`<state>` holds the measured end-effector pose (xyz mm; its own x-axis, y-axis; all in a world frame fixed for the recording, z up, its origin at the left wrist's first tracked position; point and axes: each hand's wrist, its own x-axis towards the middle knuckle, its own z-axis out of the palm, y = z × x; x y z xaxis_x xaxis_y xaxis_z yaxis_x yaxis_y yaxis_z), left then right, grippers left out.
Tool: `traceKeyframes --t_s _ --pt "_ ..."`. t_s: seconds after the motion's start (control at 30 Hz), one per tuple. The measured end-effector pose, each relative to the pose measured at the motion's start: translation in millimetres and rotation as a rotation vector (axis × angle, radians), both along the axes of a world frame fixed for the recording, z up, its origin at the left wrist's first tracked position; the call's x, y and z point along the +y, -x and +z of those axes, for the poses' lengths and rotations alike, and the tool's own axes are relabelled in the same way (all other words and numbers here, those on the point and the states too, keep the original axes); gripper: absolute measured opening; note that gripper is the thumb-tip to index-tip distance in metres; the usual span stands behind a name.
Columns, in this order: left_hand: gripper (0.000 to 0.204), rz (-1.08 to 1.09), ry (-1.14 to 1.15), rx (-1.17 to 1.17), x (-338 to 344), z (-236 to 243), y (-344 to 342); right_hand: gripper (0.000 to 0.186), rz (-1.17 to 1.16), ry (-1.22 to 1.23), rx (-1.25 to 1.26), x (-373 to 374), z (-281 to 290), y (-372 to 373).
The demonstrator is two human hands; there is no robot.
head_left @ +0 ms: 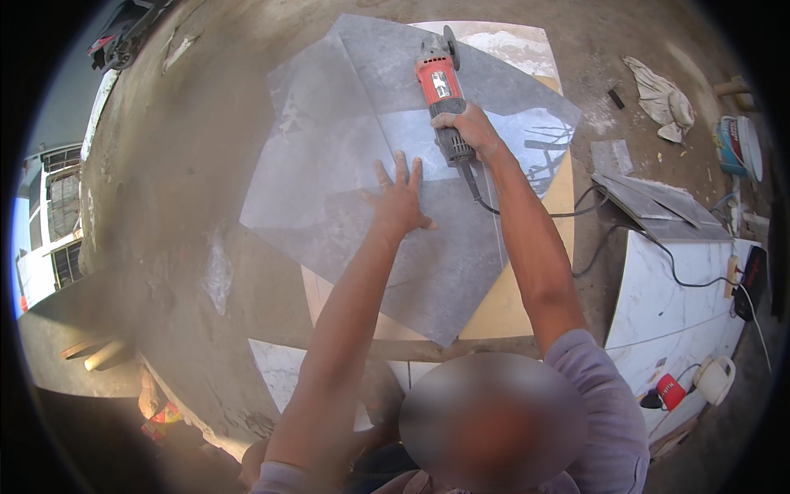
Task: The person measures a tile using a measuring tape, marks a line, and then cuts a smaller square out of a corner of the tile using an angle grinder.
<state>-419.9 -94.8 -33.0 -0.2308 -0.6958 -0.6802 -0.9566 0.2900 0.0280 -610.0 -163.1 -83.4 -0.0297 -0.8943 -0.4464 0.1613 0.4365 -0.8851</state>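
Note:
My right hand [476, 132] is wrapped round the dark rear body of a red and black angle grinder [439, 85]. The grinder's disc [452, 48] stands on edge at the far end, over the far part of a grey tile [444, 239]. Whether the disc touches the tile or spins, I cannot tell. My left hand [401, 202] lies flat on the same grey surface with its fingers spread, to the left of the grinder. A black cord [527, 216] runs from the grinder's rear off to the right.
Beneath the grey tile lie pale yellowish boards [496, 306]. Stacked grey tile pieces [658, 206] and white marbled tiles [666, 288] are at the right, crossed by the cord. Farther right stand a blue bucket [731, 146] and a crumpled cloth [661, 97]. Clear plastic [218, 276] lies left.

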Motion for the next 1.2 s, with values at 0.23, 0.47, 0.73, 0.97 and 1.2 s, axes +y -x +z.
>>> traceKeyframes --t_s 0.23,0.47,0.73,0.97,1.2 --pt "0.138 -0.004 -0.001 0.0 0 0 2 0.033 0.025 -0.023 0.023 -9 1 5" --pt "0.138 0.005 -0.014 -0.005 0 2 1 0.031 0.026 -0.029 -0.003 -27 1 6" --pt "0.139 0.001 -0.002 0.002 0 1 1 0.032 0.015 -0.027 -0.007 -18 1 3" --pt "0.139 -0.009 0.016 0.0 1 -2 0 0.034 -0.027 0.059 0.025 5 -1 2" --pt "0.139 -0.014 0.018 0.005 1 -2 1 0.034 0.018 -0.02 -0.007 -17 -2 7"
